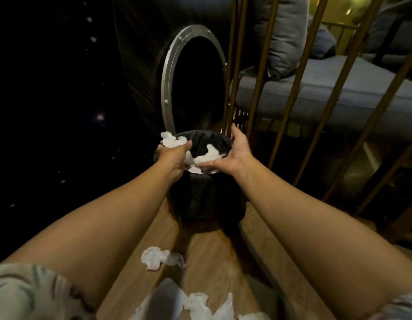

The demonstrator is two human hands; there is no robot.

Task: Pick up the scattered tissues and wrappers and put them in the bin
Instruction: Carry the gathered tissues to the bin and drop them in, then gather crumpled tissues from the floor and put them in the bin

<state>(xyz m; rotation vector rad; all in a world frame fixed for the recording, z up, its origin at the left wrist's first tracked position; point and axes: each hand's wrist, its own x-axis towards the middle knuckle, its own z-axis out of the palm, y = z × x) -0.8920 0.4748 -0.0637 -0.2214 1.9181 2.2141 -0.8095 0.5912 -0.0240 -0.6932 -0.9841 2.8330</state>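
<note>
A black bin (205, 197) lined with a dark bag stands on the wooden floor ahead of me. Over its left rim my left hand (171, 158) grips a bunch of crumpled white tissues (171, 140). My right hand (232, 155) hovers over the bin's right side with fingers spread, holding nothing. White tissues (209, 155) lie inside the bin between the hands. One crumpled tissue (160, 258) lies on the floor in front of the bin. Several more tissues (200, 303) lie at the bottom edge of the view.
A big dark round object with a metal ring (170, 72) stands right behind the bin. Slanted gold metal bars (320, 98) rise to the right, with a blue cushioned seat (338, 88) behind them. The left side is dark.
</note>
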